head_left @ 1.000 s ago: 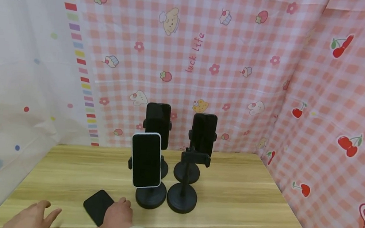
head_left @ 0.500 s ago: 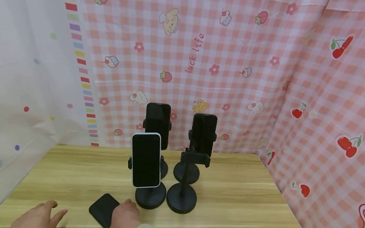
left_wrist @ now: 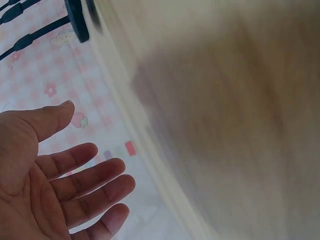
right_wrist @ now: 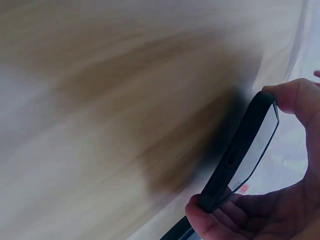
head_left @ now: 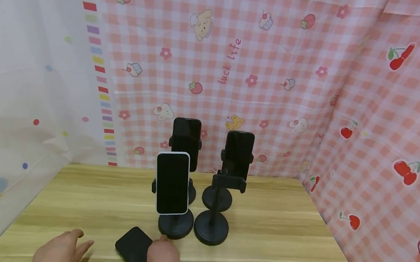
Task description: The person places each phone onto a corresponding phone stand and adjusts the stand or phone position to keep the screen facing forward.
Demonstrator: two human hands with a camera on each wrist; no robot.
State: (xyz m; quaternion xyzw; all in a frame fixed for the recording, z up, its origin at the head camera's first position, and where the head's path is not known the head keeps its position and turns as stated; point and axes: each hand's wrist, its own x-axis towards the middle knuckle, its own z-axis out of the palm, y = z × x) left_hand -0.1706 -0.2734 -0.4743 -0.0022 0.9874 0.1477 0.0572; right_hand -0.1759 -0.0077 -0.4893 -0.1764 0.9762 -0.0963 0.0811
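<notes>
My right hand grips a black phone by its edges, thumb on one side and fingers on the other. In the right wrist view the phone tilts above the wooden table, its glossy screen facing the palm. To the left of it, my left hand hovers over the table with nothing in it; its fingers are spread and slightly bent in the left wrist view. Beyond the hands, a white-edged phone is clamped in the front left stand. The front right phone stand has a bare clamp.
Behind these, two more stands carry a black phone on the left and another black phone on the right. The wooden table ends at a pink checked cloth, with patterned cloth along both sides.
My right hand and the black phone have shifted right and a little nearer. The left hand has followed to the right. The whole view has also slid slightly.
</notes>
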